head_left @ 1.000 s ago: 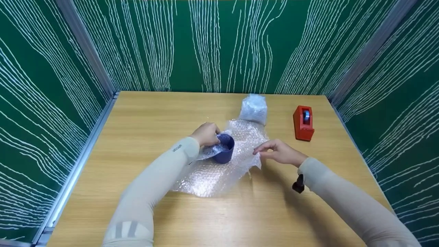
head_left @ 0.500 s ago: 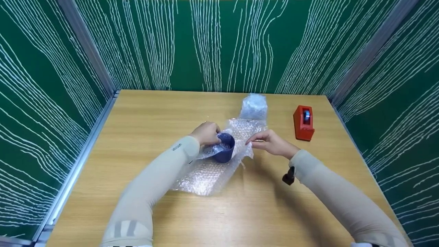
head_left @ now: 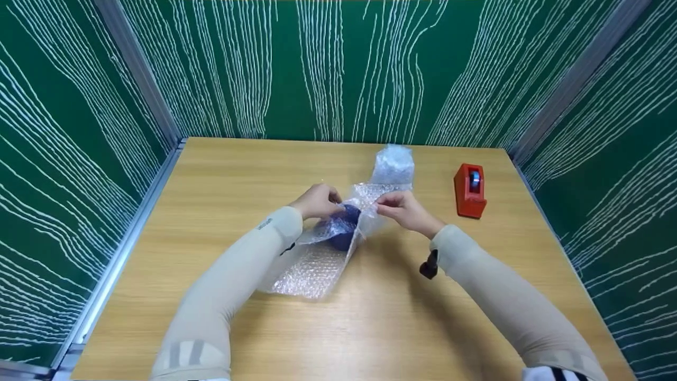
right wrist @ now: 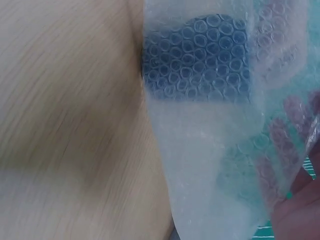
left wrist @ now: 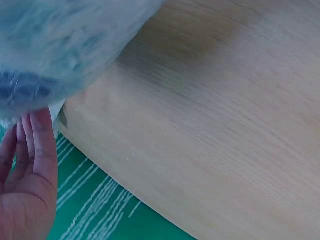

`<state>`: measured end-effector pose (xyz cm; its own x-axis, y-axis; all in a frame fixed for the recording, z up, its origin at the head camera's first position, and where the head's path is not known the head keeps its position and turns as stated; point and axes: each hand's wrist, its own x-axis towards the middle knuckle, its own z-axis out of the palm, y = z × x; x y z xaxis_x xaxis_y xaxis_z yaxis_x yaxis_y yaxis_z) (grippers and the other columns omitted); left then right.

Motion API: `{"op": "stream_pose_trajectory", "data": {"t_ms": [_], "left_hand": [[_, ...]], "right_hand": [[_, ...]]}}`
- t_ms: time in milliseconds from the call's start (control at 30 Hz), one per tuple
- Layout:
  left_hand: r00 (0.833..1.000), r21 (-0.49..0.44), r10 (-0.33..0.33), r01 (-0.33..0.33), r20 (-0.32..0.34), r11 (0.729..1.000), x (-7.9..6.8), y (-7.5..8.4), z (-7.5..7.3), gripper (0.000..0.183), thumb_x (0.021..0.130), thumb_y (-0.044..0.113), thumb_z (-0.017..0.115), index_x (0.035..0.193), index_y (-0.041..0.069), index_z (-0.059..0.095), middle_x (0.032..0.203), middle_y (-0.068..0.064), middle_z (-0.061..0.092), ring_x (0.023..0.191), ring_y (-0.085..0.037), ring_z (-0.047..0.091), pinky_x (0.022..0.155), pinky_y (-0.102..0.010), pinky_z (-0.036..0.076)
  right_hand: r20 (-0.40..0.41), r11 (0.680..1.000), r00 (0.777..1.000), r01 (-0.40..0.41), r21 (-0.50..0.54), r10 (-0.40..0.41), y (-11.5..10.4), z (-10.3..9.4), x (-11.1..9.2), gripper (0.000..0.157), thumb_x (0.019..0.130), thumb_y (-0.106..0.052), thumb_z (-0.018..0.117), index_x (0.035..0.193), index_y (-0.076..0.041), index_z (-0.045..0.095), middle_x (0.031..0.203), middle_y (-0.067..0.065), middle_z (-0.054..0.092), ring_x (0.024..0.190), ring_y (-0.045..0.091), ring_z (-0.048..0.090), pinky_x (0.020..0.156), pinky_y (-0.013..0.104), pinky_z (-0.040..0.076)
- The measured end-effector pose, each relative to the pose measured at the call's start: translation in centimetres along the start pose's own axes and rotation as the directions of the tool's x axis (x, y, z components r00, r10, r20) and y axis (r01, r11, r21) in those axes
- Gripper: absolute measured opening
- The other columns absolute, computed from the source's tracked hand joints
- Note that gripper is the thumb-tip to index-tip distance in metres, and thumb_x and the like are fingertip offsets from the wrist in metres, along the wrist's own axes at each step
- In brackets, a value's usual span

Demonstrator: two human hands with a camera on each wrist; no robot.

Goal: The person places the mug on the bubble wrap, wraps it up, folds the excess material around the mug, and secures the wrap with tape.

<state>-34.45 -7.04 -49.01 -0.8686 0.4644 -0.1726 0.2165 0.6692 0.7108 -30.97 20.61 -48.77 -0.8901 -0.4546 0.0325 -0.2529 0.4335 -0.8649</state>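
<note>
A dark blue cup (head_left: 341,242) stands on a sheet of bubble wrap (head_left: 308,272) at mid-table. One flap of the wrap covers its left side and part of its mouth. My left hand (head_left: 319,201) pinches that flap by the cup's rim; in the left wrist view the wrap hides its fingertips. Between thumb and fingers, my right hand (head_left: 404,210) holds the sheet's right edge, raised against the cup's right side. The right wrist view shows the cup dimly through the lifted wrap (right wrist: 200,150), with my right hand's fingers partly behind it.
Behind the cup sits a bubble-wrapped bundle (head_left: 393,165), close to the sheet's far end. A red tape dispenser (head_left: 469,191) stands at the right rear of the wooden table (head_left: 238,164). Green walls (head_left: 359,69) with white lines enclose the back and sides.
My right hand has moved left and away from me, drawing the sheet's right edge up and over toward the cup. The left hand stays by the rim, shifted only slightly.
</note>
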Motion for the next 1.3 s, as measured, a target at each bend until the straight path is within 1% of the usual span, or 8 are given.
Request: {"op": "stream_pose_trajectory", "data": {"t_ms": [200,467,600,700,867,1000,1167,1300], "left_hand": [[0.999,-0.143,-0.044,0.045,0.008,0.989,-0.5,-0.7,-0.8,0.030,0.109,0.028,0.063,0.119,0.006,0.080,0.112,-0.010,0.079,0.095,-0.018,0.071,0.087,-0.035,0.065],[0.996,-0.299,-0.082,0.091,0.044,0.950,-1.6,-0.7,-1.4,0.068,0.113,0.060,0.042,0.140,0.003,0.067,0.129,-0.014,0.073,0.113,-0.028,0.075,0.105,-0.045,0.062],[0.996,-0.307,-0.068,0.082,0.054,0.948,-1.8,-0.7,-1.6,0.077,0.110,0.069,0.042,0.142,0.002,0.066,0.130,-0.015,0.073,0.113,-0.029,0.075,0.108,-0.051,0.061],[0.996,-0.278,-0.060,0.075,0.062,0.958,-1.8,-0.7,-1.8,0.074,0.107,0.069,0.050,0.141,0.005,0.066,0.128,-0.014,0.073,0.112,-0.028,0.074,0.109,-0.053,0.059],[0.999,-0.260,-0.022,0.034,0.050,0.965,-1.8,-0.7,-1.8,0.060,0.103,0.055,0.070,0.138,0.006,0.064,0.128,-0.014,0.071,0.107,-0.027,0.074,0.105,-0.052,0.062],[0.999,-0.260,0.013,-0.004,0.031,0.965,-1.6,-0.7,-1.6,0.043,0.105,0.034,0.072,0.132,0.002,0.065,0.124,-0.016,0.071,0.099,-0.024,0.073,0.100,-0.049,0.064],[1.000,-0.239,0.006,-0.005,0.005,0.971,-1.5,-0.7,-1.3,0.020,0.108,0.018,0.067,0.116,0.001,0.066,0.111,-0.011,0.068,0.093,-0.020,0.070,0.097,-0.046,0.065],[1.000,-0.233,0.003,-0.008,-0.024,0.972,-1.4,-0.9,-1.1,0.009,0.105,0.010,0.066,0.103,0.003,0.062,0.101,-0.007,0.064,0.088,-0.019,0.068,0.095,-0.047,0.066]], "right_hand": [[-0.055,0.997,0.996,-0.069,0.041,0.071,-0.4,0.7,1.2,0.019,0.108,-0.012,0.067,0.112,0.004,0.078,0.099,0.005,0.077,0.099,0.030,0.066,0.088,0.022,0.056],[-0.086,0.999,0.995,-0.045,0.028,0.048,-0.8,1.7,2.9,0.017,0.107,-0.017,0.072,0.106,-0.002,0.080,0.094,0.012,0.077,0.087,0.019,0.067,0.089,0.037,0.061],[-0.111,0.999,0.993,-0.050,0.019,0.051,-0.8,2.2,3.6,0.017,0.105,-0.021,0.075,0.103,-0.005,0.081,0.093,0.011,0.076,0.084,0.018,0.066,0.087,0.045,0.062],[-0.130,0.999,0.990,-0.053,0.011,0.054,-0.7,2.7,4.2,0.016,0.105,-0.020,0.075,0.103,-0.005,0.081,0.095,0.012,0.077,0.084,0.018,0.065,0.083,0.037,0.061],[-0.145,0.998,0.988,-0.056,-0.015,0.054,-0.6,3.4,5.0,0.015,0.104,-0.018,0.075,0.102,-0.004,0.081,0.092,0.009,0.077,0.081,0.016,0.064,0.075,0.023,0.056],[-0.142,0.997,0.988,-0.072,-0.041,0.065,-0.6,3.8,5.1,0.013,0.104,-0.016,0.076,0.103,-0.004,0.081,0.095,0.009,0.078,0.084,0.016,0.068,0.077,0.023,0.057],[-0.099,0.995,0.994,-0.059,-0.079,0.051,-0.5,4.1,4.7,0.020,0.102,-0.015,0.077,0.117,-0.002,0.079,0.116,0.015,0.079,0.108,0.027,0.075,0.098,0.037,0.064],[-0.106,0.980,0.994,0.010,-0.200,-0.031,-0.3,4.3,3.9,0.036,0.099,-0.017,0.081,0.132,-0.003,0.075,0.135,0.017,0.074,0.131,0.036,0.068,0.116,0.052,0.054]]}}
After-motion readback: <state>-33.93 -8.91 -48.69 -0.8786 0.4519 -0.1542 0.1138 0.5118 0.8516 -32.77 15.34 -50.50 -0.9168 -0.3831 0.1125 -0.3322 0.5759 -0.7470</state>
